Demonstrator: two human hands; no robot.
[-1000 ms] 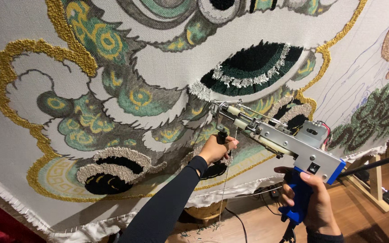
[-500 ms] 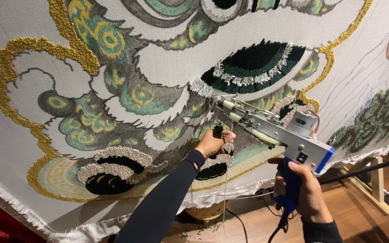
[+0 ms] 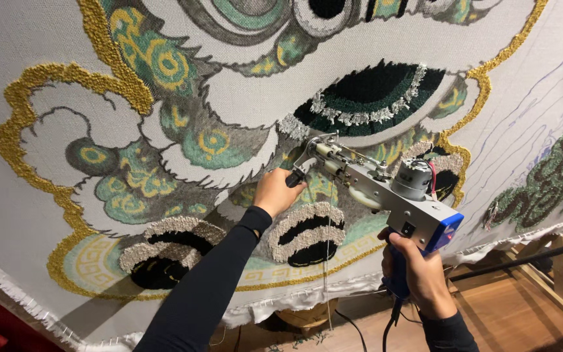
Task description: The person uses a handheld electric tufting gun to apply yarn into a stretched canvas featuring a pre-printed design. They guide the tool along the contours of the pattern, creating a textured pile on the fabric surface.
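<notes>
A silver tufting gun (image 3: 386, 189) with a blue rear end points its needle at a large stretched cloth (image 3: 242, 111) bearing a tufted pattern in gold, green, grey, black and white. My left hand (image 3: 276, 191), in a black sleeve, is shut on the gun's black front handle close to the cloth. My right hand (image 3: 417, 274) grips the blue rear handle below the gun body. A thin strand of yarn (image 3: 328, 261) hangs down from the gun. The needle tip touches the cloth near a yellow-green patch.
The cloth's frayed lower edge (image 3: 294, 303) runs across the bottom. A wooden frame leg (image 3: 555, 280) and a dark bar (image 3: 522, 261) stand at the right on a wooden floor. A black cable (image 3: 353, 329) trails below the gun.
The gun and both hands have shifted slightly left and up along the cloth, and the view has moved with them. Both grips are unchanged.
</notes>
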